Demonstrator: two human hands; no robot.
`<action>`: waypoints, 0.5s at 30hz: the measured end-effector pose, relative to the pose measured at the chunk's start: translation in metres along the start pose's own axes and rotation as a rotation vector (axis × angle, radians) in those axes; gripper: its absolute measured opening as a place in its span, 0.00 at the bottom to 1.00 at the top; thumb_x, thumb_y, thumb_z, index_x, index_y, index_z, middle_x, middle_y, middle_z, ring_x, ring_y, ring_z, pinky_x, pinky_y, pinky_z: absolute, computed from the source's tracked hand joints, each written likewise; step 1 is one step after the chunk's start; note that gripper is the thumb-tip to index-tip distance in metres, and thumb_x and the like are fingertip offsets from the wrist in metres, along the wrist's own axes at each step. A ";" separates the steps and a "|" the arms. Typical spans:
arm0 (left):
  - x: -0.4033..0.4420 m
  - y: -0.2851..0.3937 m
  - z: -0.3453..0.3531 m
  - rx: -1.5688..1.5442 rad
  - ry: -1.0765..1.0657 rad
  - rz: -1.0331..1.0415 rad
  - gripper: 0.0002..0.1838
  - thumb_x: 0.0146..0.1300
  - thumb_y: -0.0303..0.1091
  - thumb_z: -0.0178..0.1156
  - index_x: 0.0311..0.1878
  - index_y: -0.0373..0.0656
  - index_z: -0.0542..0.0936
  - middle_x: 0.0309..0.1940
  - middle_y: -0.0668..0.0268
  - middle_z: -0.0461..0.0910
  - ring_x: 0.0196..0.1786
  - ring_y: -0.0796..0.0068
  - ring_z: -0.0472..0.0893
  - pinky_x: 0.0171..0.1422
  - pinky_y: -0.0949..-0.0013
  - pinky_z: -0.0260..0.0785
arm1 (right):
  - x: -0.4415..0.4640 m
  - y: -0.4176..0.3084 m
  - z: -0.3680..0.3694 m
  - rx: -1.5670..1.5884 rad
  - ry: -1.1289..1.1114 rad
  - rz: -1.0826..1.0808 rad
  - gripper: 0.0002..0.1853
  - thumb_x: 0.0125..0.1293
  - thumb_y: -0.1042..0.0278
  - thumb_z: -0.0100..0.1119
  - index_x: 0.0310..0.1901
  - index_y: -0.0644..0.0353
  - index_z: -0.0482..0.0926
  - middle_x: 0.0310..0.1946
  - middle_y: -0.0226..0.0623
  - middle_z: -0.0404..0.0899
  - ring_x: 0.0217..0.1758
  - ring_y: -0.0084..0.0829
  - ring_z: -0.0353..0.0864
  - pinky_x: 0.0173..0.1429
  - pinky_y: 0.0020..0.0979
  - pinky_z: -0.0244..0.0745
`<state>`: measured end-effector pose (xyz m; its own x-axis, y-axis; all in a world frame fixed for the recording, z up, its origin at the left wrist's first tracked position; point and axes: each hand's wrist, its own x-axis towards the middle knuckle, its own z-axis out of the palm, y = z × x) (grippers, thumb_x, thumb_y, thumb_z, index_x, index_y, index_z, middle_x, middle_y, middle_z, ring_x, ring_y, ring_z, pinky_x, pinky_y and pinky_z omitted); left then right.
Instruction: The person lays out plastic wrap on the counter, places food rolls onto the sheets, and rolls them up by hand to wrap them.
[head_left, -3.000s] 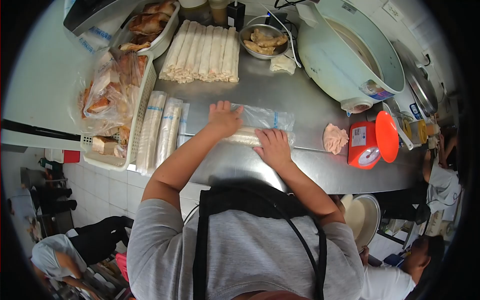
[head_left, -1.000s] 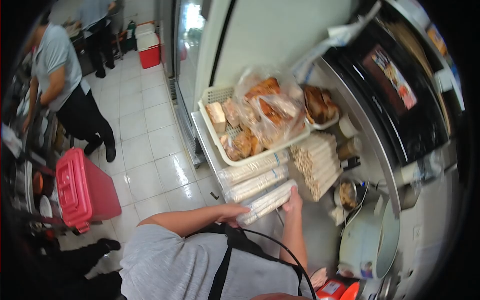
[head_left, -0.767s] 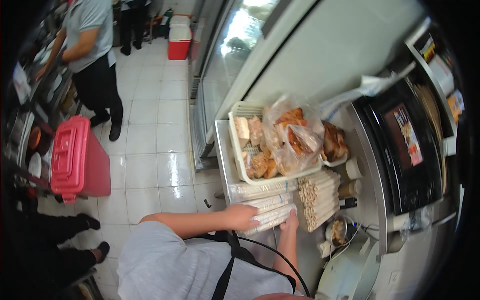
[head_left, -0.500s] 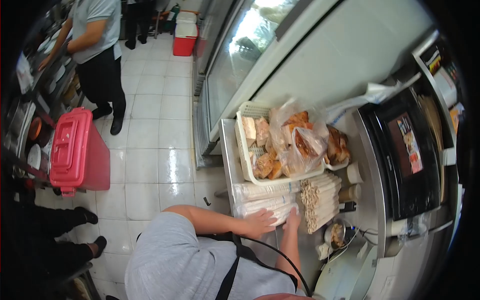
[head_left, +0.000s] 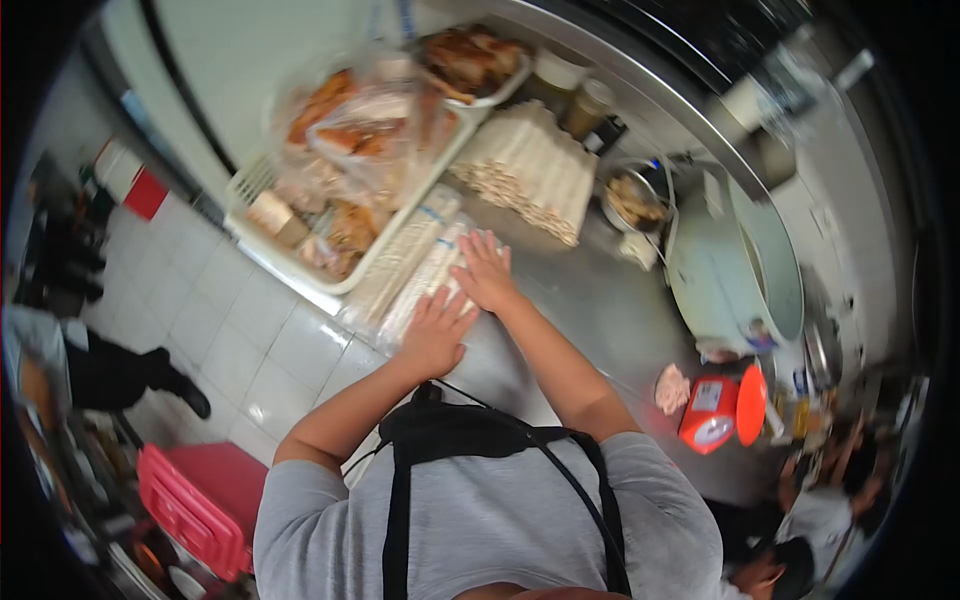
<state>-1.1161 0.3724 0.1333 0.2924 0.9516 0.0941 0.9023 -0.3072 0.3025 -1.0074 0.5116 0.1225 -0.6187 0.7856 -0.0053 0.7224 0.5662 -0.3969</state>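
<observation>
Plastic-wrapped packs of pale rolls (head_left: 400, 257) lie side by side on the steel table, right beside the white basket (head_left: 330, 284) of meat. My left hand (head_left: 436, 332) rests on the packs near their lower end, fingers spread. Further up, my right hand (head_left: 485, 272) lies on the same packs, also with its fingers apart. Neither hand grips anything. A stack of unwrapped pale rolls (head_left: 532, 165) is beyond my right hand. The picture is slightly blurred.
A steel bowl with food (head_left: 635, 196) stands beside a large pale green tub (head_left: 735, 265). Pink ground meat (head_left: 672, 389) lies by a red scale (head_left: 707, 412). A pink lidded bin (head_left: 205, 500) is on the floor at left. Other people are at far left and lower right.
The view has swung back toward the table. The pack that both hands held one second ago now lies beside the other packs, and my hands are flat on top.
</observation>
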 end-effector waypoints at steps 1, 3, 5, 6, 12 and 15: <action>0.001 0.001 0.001 0.002 -0.004 0.008 0.35 0.50 0.44 0.59 0.63 0.50 0.62 0.66 0.56 0.53 0.69 0.50 0.48 0.69 0.45 0.38 | -0.012 0.009 -0.008 0.023 0.074 0.033 0.32 0.60 0.51 0.48 0.64 0.53 0.56 0.67 0.47 0.48 0.71 0.50 0.41 0.68 0.56 0.36; 0.000 0.001 0.002 0.015 -0.012 0.011 0.35 0.50 0.45 0.59 0.63 0.50 0.62 0.66 0.56 0.52 0.69 0.49 0.47 0.69 0.45 0.38 | -0.040 0.019 -0.017 0.072 0.222 0.086 0.33 0.58 0.52 0.51 0.64 0.52 0.57 0.67 0.48 0.49 0.71 0.50 0.41 0.67 0.56 0.38; 0.007 0.010 -0.021 0.008 -0.100 0.000 0.35 0.50 0.48 0.60 0.61 0.47 0.65 0.64 0.53 0.56 0.66 0.47 0.54 0.67 0.48 0.47 | -0.087 0.053 -0.029 0.061 0.421 0.163 0.31 0.52 0.58 0.58 0.59 0.53 0.64 0.63 0.50 0.55 0.67 0.51 0.51 0.66 0.51 0.47; 0.017 0.017 -0.042 -0.035 -0.202 -0.033 0.34 0.51 0.49 0.59 0.60 0.46 0.66 0.63 0.52 0.58 0.65 0.46 0.56 0.66 0.50 0.49 | -0.114 0.073 -0.037 0.054 0.489 0.203 0.30 0.50 0.61 0.59 0.57 0.54 0.66 0.61 0.51 0.57 0.65 0.51 0.55 0.65 0.49 0.50; 0.118 0.020 -0.070 -0.177 0.381 0.087 0.28 0.49 0.42 0.62 0.54 0.42 0.71 0.54 0.50 0.67 0.56 0.51 0.68 0.59 0.59 0.62 | -0.284 0.157 -0.054 -0.364 0.763 0.611 0.30 0.47 0.65 0.60 0.55 0.58 0.65 0.58 0.54 0.59 0.61 0.54 0.56 0.63 0.51 0.50; 0.179 0.047 -0.121 -0.375 0.510 0.277 0.29 0.49 0.40 0.63 0.55 0.43 0.70 0.57 0.51 0.65 0.57 0.49 0.66 0.61 0.56 0.59 | -0.321 0.165 -0.045 -0.387 0.875 0.775 0.31 0.45 0.66 0.61 0.54 0.58 0.65 0.59 0.54 0.57 0.62 0.56 0.54 0.63 0.53 0.49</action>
<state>-1.0593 0.5288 0.2793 0.2279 0.7494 0.6217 0.6181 -0.6047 0.5023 -0.6753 0.3642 0.1001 0.3219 0.7652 0.5575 0.9427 -0.2043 -0.2639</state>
